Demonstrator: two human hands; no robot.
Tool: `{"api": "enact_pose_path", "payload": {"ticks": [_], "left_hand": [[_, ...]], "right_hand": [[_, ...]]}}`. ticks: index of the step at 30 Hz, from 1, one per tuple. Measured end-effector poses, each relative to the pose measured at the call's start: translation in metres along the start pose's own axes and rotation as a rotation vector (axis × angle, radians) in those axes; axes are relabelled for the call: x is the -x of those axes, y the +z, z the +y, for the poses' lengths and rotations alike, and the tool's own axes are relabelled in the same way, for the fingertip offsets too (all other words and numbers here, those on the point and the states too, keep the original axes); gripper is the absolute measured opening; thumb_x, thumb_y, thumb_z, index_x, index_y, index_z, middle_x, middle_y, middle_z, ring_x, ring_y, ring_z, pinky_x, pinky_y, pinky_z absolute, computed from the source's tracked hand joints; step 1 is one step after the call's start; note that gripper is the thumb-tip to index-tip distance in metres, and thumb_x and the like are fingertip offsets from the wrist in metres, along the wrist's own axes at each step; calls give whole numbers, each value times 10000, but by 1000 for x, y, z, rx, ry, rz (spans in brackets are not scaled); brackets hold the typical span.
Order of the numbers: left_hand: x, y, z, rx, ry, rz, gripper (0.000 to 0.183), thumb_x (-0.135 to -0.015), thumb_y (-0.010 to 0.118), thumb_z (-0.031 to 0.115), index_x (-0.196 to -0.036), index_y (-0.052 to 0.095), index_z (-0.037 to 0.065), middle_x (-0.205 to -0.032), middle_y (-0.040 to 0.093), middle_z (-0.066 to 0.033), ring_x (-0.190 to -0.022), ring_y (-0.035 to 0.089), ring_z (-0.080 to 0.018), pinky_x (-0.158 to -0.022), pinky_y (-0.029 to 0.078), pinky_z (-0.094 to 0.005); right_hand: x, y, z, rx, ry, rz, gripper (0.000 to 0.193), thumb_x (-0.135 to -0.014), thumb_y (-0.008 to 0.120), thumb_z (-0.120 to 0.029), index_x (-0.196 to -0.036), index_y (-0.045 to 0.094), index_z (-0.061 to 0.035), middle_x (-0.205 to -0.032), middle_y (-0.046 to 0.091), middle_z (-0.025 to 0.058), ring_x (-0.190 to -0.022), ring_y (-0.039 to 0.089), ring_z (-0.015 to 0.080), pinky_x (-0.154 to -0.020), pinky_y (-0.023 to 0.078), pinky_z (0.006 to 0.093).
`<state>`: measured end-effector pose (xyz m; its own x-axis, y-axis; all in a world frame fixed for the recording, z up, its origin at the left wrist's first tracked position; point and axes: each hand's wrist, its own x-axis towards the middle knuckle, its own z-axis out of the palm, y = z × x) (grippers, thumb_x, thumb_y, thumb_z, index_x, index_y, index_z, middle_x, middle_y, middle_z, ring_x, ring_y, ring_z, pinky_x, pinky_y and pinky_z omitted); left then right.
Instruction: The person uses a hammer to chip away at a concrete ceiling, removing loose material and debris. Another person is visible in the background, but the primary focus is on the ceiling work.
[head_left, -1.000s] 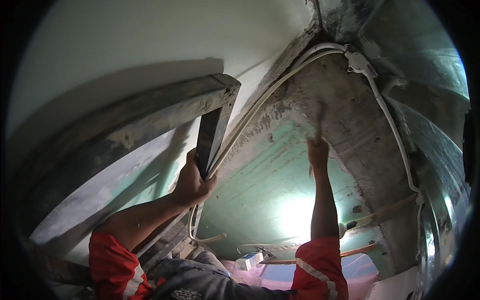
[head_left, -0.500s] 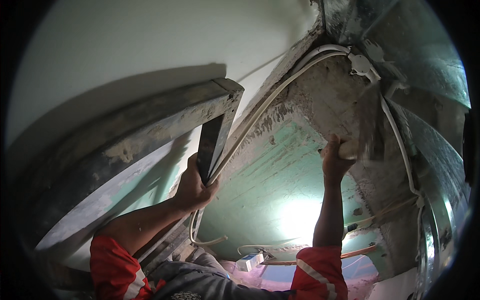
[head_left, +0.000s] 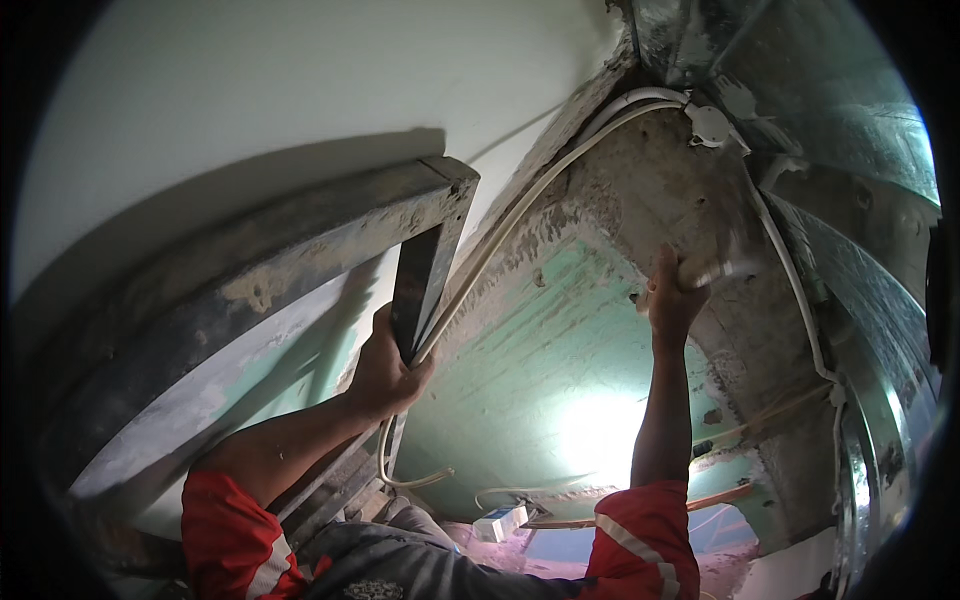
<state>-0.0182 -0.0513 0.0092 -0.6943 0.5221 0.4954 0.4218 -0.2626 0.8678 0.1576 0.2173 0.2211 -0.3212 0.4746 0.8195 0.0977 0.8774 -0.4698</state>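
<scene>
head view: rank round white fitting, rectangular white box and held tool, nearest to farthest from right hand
1. Held tool: in the right hand
2. Round white fitting: above the hand, upper right of the picture
3. Rectangular white box: below and left, near the bottom edge

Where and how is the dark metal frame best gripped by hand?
Probably by its upright post, coming from the lower left as the left hand does. The post looks slim enough to wrap, whereas the top beam looks broader. The pale cable runs alongside, so avoid pinching it.
</scene>
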Motion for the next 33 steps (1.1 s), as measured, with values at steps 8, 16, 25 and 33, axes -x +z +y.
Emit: {"api": "enact_pose_path", "payload": {"ticks": [8, 16, 25, 33], "left_hand": [[-2, 8, 2, 11, -27, -48, 626, -838, 662, 159, -1312, 300, -33, -985, 600, -199, -885, 639, -311, -812, 507, -394], [-2, 4, -5, -39, 57, 22, 608, -835, 661, 141, -1296, 305, -33, -962, 596, -182, -832, 634, -287, -779, 508, -389], [-2, 4, 2, -38, 35, -6, 600, -829, 659, 125, -1286, 306, -35, -948, 601, -177, -824, 635, -282, -762, 513, -380], [1, 4, 4, -29, -6, -19, 613, -833, 658, 131, -1300, 299, -37, -985, 596, -186, -879, 634, -280, -799, 509, -387]], "right_hand": [[36, -1, 108, 331, 381, -165, 319, -864, 713, -233, -750, 577, 32, -586, 526, 52, -541, 519, 145, -538, 427, 364], [12, 25, 46, -13, 20, 247, 281, -880, 724, -226, -740, 582, -28, -578, 550, 11, -474, 515, 114, -448, 406, 294], [17, 38, 56, 53, 471, -91, 284, -875, 707, -226, -708, 591, -29, -585, 555, 42, -449, 481, 120, -474, 399, 306], [15, 42, 66, -26, 72, 196, 292, -857, 730, -253, -813, 569, -13, -621, 568, 60, -554, 549, 133, -545, 447, 302]]}}
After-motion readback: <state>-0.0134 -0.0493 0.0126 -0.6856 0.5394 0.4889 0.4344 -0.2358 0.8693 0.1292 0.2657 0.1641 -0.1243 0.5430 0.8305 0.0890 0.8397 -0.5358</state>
